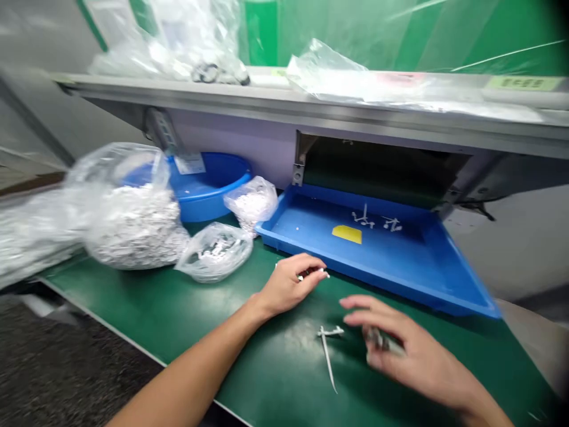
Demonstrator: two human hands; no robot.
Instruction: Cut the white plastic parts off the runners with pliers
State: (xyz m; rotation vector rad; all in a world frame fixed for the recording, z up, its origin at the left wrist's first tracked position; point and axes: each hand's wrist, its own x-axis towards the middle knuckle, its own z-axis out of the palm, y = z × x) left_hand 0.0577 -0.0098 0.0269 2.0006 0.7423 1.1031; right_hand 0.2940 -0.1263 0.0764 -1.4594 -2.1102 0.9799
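My left hand (291,283) is closed in a pinch just in front of the blue tray, with small white plastic parts (323,273) showing between its thumb and fingers. On the table below it lies a thin white plastic sprue (328,356) with a long stem and a short crossbar. My right hand (400,347) is to the right of that sprue, blurred by motion. Its curled fingers are around a small metal tool (384,342), whose exact kind is too smeared to make out.
The blue tray (306,252) contains a yellow piece (347,234) and white sprues (364,218). To the left are a large bag of white parts (137,228), two smaller bags, including an open one (216,252), and a blue tub (204,198). A shelf (267,98) overhangs the back.
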